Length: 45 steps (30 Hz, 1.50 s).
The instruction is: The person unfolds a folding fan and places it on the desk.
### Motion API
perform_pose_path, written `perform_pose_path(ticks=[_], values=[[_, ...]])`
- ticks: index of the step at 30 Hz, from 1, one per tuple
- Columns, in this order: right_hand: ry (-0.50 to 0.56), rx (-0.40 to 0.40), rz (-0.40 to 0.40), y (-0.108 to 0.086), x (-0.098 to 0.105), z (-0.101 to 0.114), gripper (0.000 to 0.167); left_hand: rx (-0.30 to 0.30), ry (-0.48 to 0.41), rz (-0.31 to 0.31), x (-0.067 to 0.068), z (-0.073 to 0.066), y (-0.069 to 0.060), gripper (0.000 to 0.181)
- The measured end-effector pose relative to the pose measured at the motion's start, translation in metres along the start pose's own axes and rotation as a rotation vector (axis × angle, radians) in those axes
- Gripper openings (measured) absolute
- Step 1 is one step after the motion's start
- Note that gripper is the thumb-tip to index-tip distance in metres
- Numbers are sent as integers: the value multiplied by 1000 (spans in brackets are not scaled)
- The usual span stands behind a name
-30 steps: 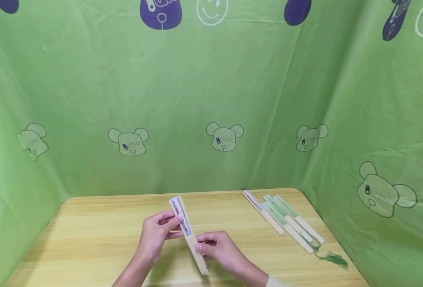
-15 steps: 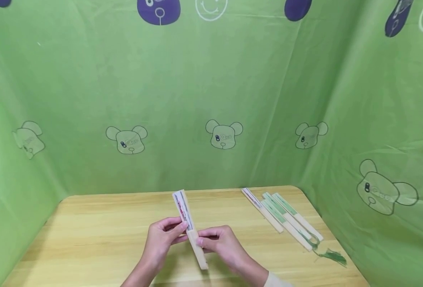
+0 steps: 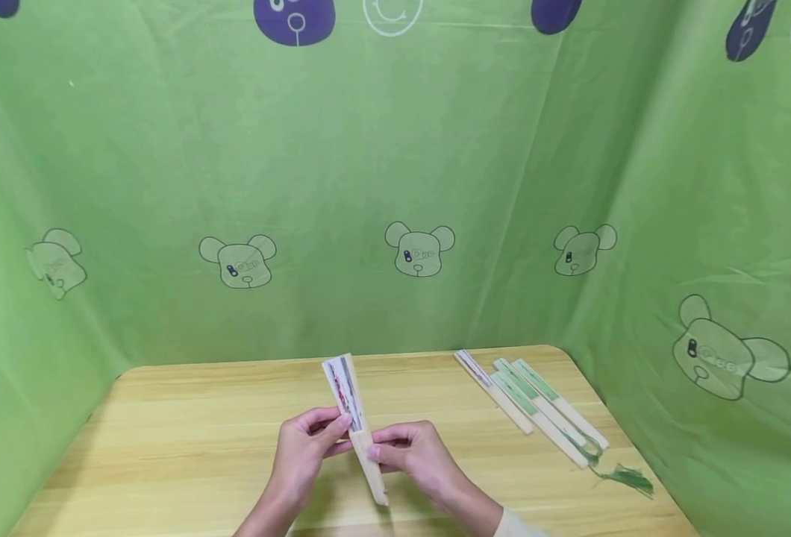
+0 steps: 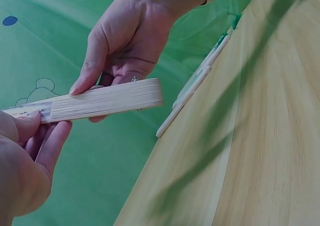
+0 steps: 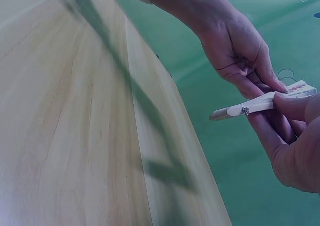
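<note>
Both hands hold a folding fan (image 3: 371,470) above the table, its wooden ribs mostly folded and the printed white leaf parted slightly at the top. The left hand (image 3: 304,452) pinches it around the leaf, thumb in front and fingers behind. Lower on the wooden part, the right hand (image 3: 417,461) pinches the right edge between thumb and fingers. In the left wrist view the stacked ribs of the fan (image 4: 110,99) show, with a metal pivot pin (image 4: 134,79) near the end. The right wrist view has the pivot end of the fan (image 5: 245,109) tilted in the air.
On the right of the wooden table (image 3: 187,447) lie a folded fan with a white leaf (image 3: 492,391) and several folded fans with green leaves (image 3: 536,406). A green tassel (image 3: 627,479) lies near the right edge. Green printed cloth (image 3: 328,171) walls the table in.
The hands have lifted the fan a little farther up and right. The leaf at its top has spread slightly. The fans on the table stay where they lay.
</note>
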State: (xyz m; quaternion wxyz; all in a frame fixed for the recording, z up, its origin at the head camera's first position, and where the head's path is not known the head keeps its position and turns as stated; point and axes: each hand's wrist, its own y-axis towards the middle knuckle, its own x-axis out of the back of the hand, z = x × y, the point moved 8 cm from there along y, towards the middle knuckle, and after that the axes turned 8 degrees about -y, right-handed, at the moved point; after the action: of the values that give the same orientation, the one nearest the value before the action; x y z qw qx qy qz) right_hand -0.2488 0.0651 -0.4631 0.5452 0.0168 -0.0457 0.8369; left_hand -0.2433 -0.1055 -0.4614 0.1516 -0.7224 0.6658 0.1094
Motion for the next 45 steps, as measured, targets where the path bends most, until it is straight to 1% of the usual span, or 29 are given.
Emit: perform_pose_path(ticks=[8,17,29,35,39,45], values=[[-10,-11,-28,0,2,-1,31,-28,12,-8,-4,-2,-1,27],[-27,-17,-49,-1,4,-2,30,-28,7,-17,-3,0,0,26],[-18,-10,-52,-5,4,-7,35,-9,-11,10,-4,5,1,30],[-35,-11,-43,-6,2,-7,40,-1,3,-5,0,7,1,30],[-14,-20,-49,-7,3,-8,38,-7,7,-15,1,6,1,27],[-6,-32,-64,-8,5,-11,37,-6,8,-13,-1,7,2,27]])
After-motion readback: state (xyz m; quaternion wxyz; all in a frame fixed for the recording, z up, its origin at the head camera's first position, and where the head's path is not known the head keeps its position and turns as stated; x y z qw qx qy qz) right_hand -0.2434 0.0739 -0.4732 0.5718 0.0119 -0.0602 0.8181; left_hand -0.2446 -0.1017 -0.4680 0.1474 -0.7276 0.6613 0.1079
